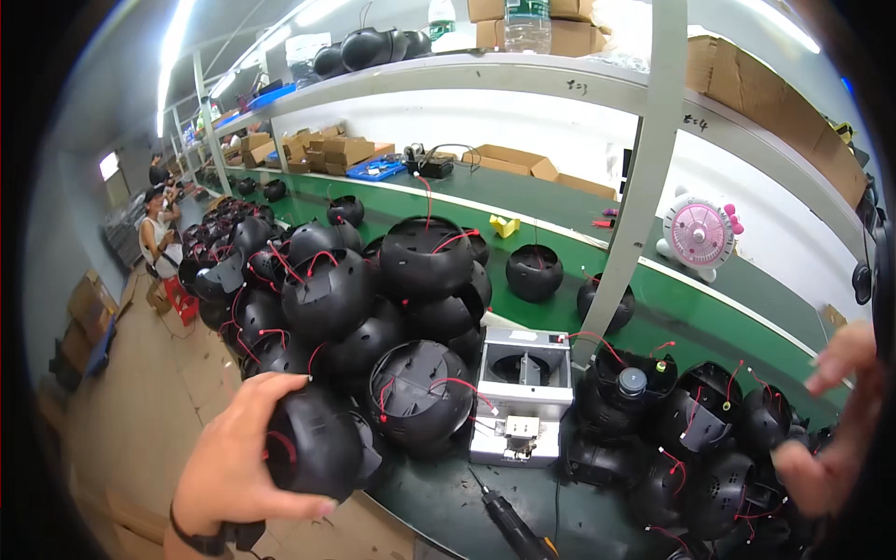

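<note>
My left hand (233, 457) grips a round black plastic shell (313, 443) with a red wire at the near left edge of the green workbench (448, 499). It sits at the foot of a tall pile of like black shells (373, 289) with red wires. My right hand (831, 429) hovers at the far right with fingers spread and nothing in it, above another group of black shells (709, 439). Between the two piles stands a grey metal fixture (523, 387).
An electric screwdriver (513, 527) lies on the bench near the front edge. A white post (635, 177) holds shelves with cardboard boxes (327, 149). A pink and white fan (700, 233) stands at the back right. People (159, 233) work far left.
</note>
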Available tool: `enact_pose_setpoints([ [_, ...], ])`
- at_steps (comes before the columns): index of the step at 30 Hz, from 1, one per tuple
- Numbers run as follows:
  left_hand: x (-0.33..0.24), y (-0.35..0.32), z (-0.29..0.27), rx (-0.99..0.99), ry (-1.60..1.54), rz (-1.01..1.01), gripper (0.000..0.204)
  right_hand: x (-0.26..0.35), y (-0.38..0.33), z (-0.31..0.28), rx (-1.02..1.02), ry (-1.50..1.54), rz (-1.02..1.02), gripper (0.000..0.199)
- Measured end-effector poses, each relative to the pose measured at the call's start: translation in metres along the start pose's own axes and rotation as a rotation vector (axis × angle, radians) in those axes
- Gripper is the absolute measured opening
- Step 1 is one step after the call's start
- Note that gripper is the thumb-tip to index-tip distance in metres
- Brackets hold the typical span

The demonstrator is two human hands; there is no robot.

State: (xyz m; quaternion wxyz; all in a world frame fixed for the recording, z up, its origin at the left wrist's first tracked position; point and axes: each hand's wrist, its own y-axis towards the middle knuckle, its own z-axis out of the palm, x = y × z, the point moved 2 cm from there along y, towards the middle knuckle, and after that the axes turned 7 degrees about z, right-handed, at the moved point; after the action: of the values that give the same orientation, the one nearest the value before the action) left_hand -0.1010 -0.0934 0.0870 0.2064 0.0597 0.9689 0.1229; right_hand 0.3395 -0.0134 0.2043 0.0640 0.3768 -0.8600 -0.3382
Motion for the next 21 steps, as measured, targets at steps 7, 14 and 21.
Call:
enact_pose_setpoints([
  [7,0.014,0.027,0.025,0.194,0.178,-0.167,0.108,-0.114,0.046,0.101,-0.187,0.143,0.146,0.014],
  [14,0.038,0.005,0.042,0.103,0.148,-0.151,0.119,-0.214,0.088,0.194,0.309,-0.219,0.476,0.033],
  [21,0.043,-0.01,0.051,-0.102,0.127,-0.172,0.119,-0.199,0.121,0.318,0.907,-0.069,0.223,0.103],
])
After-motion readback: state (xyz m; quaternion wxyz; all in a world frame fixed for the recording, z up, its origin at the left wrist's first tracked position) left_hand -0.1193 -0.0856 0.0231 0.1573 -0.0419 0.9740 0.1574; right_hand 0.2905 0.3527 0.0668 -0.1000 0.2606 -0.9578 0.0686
